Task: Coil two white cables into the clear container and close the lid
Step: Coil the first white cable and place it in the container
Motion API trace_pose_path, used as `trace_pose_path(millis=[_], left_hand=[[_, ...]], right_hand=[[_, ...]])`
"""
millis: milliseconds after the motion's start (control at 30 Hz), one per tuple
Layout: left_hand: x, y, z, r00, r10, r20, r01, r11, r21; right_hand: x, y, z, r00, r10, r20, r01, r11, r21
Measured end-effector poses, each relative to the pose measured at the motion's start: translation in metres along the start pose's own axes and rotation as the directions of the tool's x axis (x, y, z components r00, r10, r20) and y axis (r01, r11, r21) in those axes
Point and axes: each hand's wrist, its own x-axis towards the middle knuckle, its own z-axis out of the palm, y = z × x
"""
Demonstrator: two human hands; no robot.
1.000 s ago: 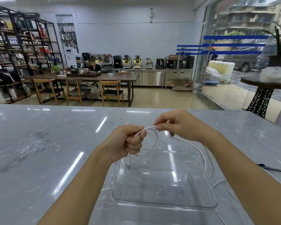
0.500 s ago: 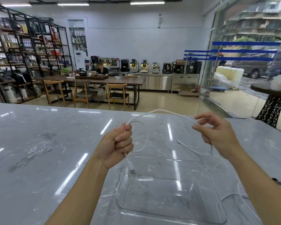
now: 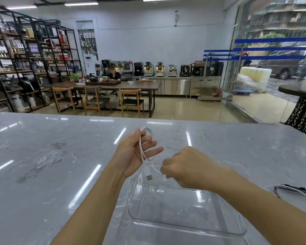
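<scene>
Right hand's grip (image 3: 184,167) is knuckles-up over the far rim of the clear container (image 3: 184,227), fingers curled in and pinching the white cable (image 3: 141,152), though the actual pinch is tucked under the hand. Left hand (image 3: 134,152), just beyond the container's far-left corner, is palm-in: its upper fingers curl around the loop, the lower ones spread. The USB plug (image 3: 149,177) dangles above the container's far edge. Right of the container, a second cable (image 3: 290,189) lies on the counter (image 3: 51,174), cut off by the frame.
</scene>
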Motion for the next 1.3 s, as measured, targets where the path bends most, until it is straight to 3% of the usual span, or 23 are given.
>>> trace_pose_path(millis=[67, 167, 267, 400, 500, 600, 667, 733, 833, 900, 967, 1033, 1100, 1200, 1300], left_hand=[[-0.003, -0.003, 0.003, 1.000, 0.002, -0.022, 0.000, 0.997, 0.071], [-0.009, -0.005, 0.009, 1.000, -0.015, -0.004, 0.016, 0.947, 0.322], [-0.014, -0.008, 0.020, 1.000, -0.006, 0.007, 0.000, 0.785, 0.619], [-0.018, -0.015, 0.034, 0.998, -0.050, 0.049, -0.008, 0.618, 0.786], [-0.020, -0.017, 0.035, 0.981, -0.187, 0.051, 0.073, 0.601, 0.796], [-0.020, -0.011, 0.028, 0.960, -0.275, 0.048, 0.112, 0.536, 0.837], [-0.021, -0.005, 0.022, 0.948, -0.310, 0.074, 0.128, 0.583, 0.802], [-0.022, 0.000, 0.017, 0.943, -0.308, 0.124, 0.106, 0.633, 0.767], [-0.021, 0.000, 0.017, 0.948, -0.267, 0.176, 0.036, 0.636, 0.771], [-0.019, -0.001, 0.016, 0.946, -0.247, 0.209, 0.021, 0.692, 0.721], [-0.018, 0.000, 0.012, 0.940, -0.227, 0.253, 0.040, 0.813, 0.580], [-0.018, 0.001, 0.008, 0.941, -0.200, 0.274, 0.083, 0.919, 0.385], [-0.017, 0.001, 0.006, 0.948, -0.176, 0.265, 0.111, 0.964, 0.243], [-0.014, 0.004, 0.004, 0.968, -0.092, 0.232, 0.088, 0.996, 0.026], [-0.013, 0.010, 0.000, 0.983, -0.014, 0.182, 0.037, 0.992, -0.120]], right_hand=[[0.001, -0.001, -0.007, 0.977, -0.042, -0.207, 0.057, 0.996, 0.070], [0.001, 0.003, -0.013, 0.939, -0.047, -0.340, 0.085, 0.992, 0.097], [0.003, 0.005, -0.010, 0.909, -0.032, -0.415, 0.033, 0.999, -0.004], [0.003, 0.007, -0.011, 0.861, 0.114, -0.495, -0.118, 0.993, 0.022], [0.003, 0.014, -0.016, 0.884, 0.304, -0.355, -0.270, 0.952, 0.143], [0.000, 0.029, -0.026, 0.932, 0.361, -0.014, -0.318, 0.837, 0.446], [-0.005, 0.042, -0.034, 0.922, 0.384, 0.049, -0.317, 0.675, 0.666], [-0.011, 0.052, -0.040, 0.895, 0.445, -0.034, -0.283, 0.625, 0.728], [-0.009, 0.057, -0.043, 0.850, 0.490, -0.195, -0.272, 0.723, 0.635], [-0.006, 0.059, -0.043, 0.821, 0.507, -0.264, -0.283, 0.762, 0.582], [-0.009, 0.064, -0.037, 0.771, 0.568, -0.287, -0.309, 0.728, 0.612], [-0.015, 0.068, -0.030, 0.720, 0.642, -0.262, -0.297, 0.627, 0.720], [-0.020, 0.069, -0.019, 0.722, 0.656, -0.221, -0.300, 0.585, 0.754], [-0.022, 0.070, 0.000, 0.715, 0.661, -0.230, -0.407, 0.660, 0.631], [-0.025, 0.069, 0.012, 0.648, 0.650, -0.398, -0.487, 0.755, 0.439]])
